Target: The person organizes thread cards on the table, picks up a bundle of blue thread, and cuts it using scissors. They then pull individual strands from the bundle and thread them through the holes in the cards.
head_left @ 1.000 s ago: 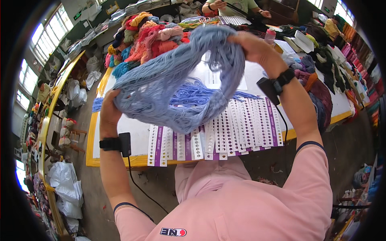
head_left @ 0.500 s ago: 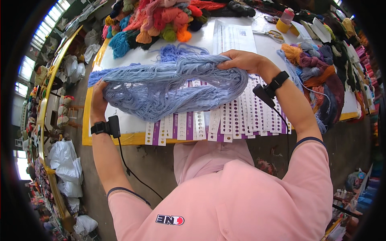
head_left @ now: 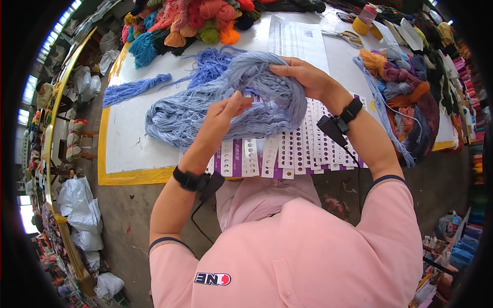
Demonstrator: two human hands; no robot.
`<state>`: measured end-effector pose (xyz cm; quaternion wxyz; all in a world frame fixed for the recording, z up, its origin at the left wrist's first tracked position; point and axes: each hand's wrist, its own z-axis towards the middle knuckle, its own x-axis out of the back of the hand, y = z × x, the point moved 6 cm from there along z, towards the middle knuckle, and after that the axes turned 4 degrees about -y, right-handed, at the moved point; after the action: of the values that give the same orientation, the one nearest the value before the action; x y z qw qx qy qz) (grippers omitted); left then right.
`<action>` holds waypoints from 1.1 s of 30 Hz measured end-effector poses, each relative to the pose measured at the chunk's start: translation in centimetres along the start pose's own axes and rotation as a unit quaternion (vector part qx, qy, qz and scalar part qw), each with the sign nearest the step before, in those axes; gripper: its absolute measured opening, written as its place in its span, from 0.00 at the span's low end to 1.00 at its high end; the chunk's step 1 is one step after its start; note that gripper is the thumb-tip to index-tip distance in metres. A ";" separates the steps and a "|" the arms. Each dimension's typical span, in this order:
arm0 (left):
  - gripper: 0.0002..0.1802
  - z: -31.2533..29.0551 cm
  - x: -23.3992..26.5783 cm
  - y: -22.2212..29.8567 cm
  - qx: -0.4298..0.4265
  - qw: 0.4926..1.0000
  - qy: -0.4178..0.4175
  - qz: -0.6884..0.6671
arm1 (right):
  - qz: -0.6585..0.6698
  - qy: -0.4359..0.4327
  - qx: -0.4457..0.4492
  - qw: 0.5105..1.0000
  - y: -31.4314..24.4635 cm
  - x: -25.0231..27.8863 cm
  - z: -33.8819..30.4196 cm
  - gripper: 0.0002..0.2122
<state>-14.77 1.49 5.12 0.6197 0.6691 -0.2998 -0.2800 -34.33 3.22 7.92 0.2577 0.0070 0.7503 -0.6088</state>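
Observation:
A large loose skein of pale blue yarn (head_left: 179,120) lies across the table, its right end lifted into a loop. My right hand (head_left: 306,78) grips the top of that loop, thumb toward me. In front of the skein's middle is my left hand (head_left: 224,114), its fingers drawn together close to the strands; whether a strand is pinched there is too small to see. Behind the skein sits a tangle of deeper blue yarn (head_left: 213,64). A short twisted blue hank (head_left: 134,90) lies to the left. Perforated card strips (head_left: 295,151) stick out beneath the skein.
A pile of colored yarn hanks (head_left: 205,20) covers the back of the table. More hanks (head_left: 398,84) lie at the right. Scissors (head_left: 349,37), a printed sheet (head_left: 298,43) and a yellow tape roll (head_left: 361,25) are at the back. Yellow tape (head_left: 136,176) edges the table.
My left hand has let go of the skein's left end and moved right to its middle. That end has dropped onto the table. My right hand, still gripping, has shifted slightly left.

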 end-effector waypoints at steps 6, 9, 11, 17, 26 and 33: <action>0.43 4.1 -0.2 0.0 0.020 0.997 0.062 -0.033 | 0.083 0.018 0.079 0.993 -0.9 -2.0 0.9 0.19; 0.47 4.6 -1.9 0.4 -0.049 0.969 -0.026 -0.241 | 0.135 0.004 0.089 0.987 -1.9 -3.9 1.4 0.20; 0.52 4.2 -3.1 0.0 -0.002 0.925 -0.041 -0.378 | -0.114 0.051 0.018 0.992 -2.4 -4.3 1.6 0.20; 0.56 3.0 -1.2 2.7 -0.022 0.894 -0.104 -0.435 | -0.285 0.123 0.089 0.946 -2.3 1.3 1.8 0.15; 0.49 5.7 6.6 10.4 -0.069 0.980 -0.114 -0.146 | 0.050 -0.232 -0.024 0.971 1.1 -10.2 5.2 0.15; 0.24 -3.6 16.9 16.2 -0.233 0.937 0.245 -0.091 | -0.517 -0.054 0.421 0.743 -11.5 -17.7 14.3 0.18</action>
<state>-1.71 -9.63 21.51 0.7844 0.5781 -0.0023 -0.2247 -17.29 -7.54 23.62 -0.0854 -0.3071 0.2909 -0.9021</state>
